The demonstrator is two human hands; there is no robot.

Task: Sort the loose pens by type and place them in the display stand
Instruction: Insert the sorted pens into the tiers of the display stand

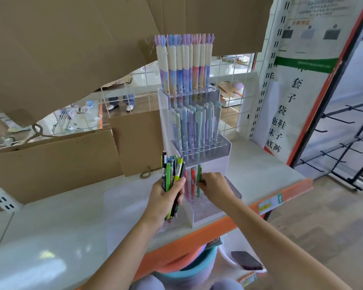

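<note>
Pale shelf [260, 170] with orange edge — cardboard sheets [50, 49] behind, black hook rack [348, 151] right, wood-look floor [323, 222].

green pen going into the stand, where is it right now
Head view, centre: the green pen stands in the display stand's lowest tier, right of two red pens, pinched by the right hand.

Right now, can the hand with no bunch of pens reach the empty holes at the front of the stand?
Probably yes. The right hand already pinches a green pen in the display stand's bottom tier, and nothing covers the front holes.
</note>
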